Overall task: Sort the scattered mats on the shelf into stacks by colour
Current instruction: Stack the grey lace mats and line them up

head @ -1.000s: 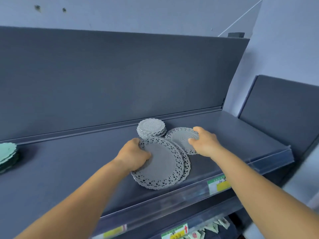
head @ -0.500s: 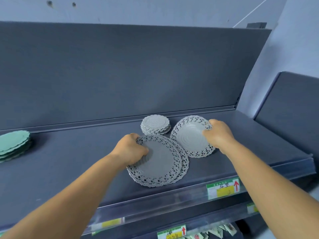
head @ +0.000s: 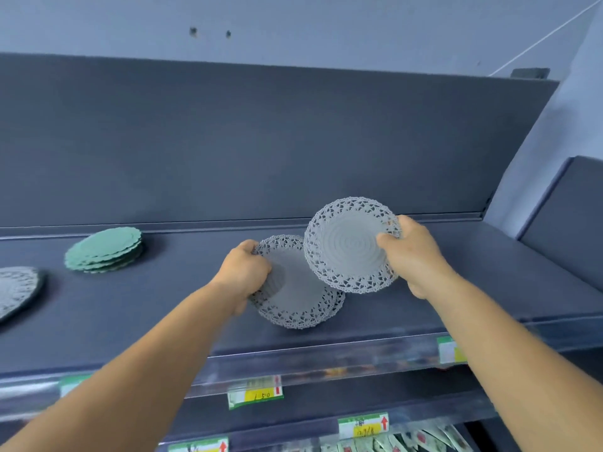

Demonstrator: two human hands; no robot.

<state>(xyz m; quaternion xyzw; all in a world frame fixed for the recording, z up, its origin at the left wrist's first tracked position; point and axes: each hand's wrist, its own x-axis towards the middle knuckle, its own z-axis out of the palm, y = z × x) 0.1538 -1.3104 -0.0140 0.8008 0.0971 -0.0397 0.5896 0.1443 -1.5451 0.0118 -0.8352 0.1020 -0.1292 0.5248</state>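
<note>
At shelf front (head: 326, 334): gripping grey mat stack (head: 298, 296) with left hand (head: 244, 272); pinching raised grey mat (head: 349, 244) with right hand (head: 412, 256). Merging greys; next, lowering squarely onto stack. Beyond left: green stack (head: 104, 249).

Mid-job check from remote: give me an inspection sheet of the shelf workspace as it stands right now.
Surface: dark grey shelf, with a clear front rail carrying price labels.
Job's things: grey lace mat lifted and tilted, overlapping the grey mat stack; green mat stack to the left; another grey mat at the far left edge.
Clutter: nothing seen on the shelf.
Grippers: right hand pinches the lifted mat's right edge; left hand grips the grey stack's left edge.
Cables: thin line on the wall, upper right.
Surroundings: pale wall, packaged goods on the lower shelf.
</note>
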